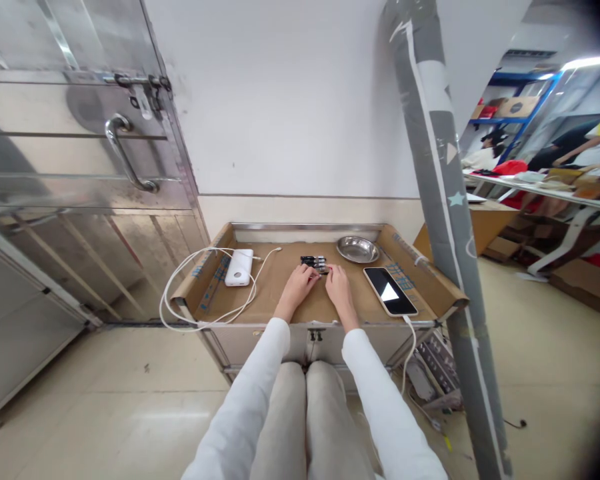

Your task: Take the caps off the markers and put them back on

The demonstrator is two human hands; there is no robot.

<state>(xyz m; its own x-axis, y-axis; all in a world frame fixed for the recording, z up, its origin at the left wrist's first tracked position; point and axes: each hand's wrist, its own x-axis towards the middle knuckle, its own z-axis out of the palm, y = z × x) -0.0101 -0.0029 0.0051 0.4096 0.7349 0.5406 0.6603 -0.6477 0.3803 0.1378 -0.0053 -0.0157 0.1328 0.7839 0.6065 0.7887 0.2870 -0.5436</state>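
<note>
In the head view our left hand (299,285) and right hand (338,283) lie side by side on the cardboard-covered surface (280,303). Their fingertips are at a small cluster of black pieces (313,261) in its middle. Whether the hands grip any of them we cannot tell. A white power bank (239,267) lies to the left, with a metal dish (358,249) and a phone (390,291) to the right.

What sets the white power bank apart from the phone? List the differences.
The power bank is white all over; the phone shows a dark, glossy screen. The power bank lies left of the left hand, the phone right of the right hand. Both lie flat on the table, each with a white cable at one end.
</note>
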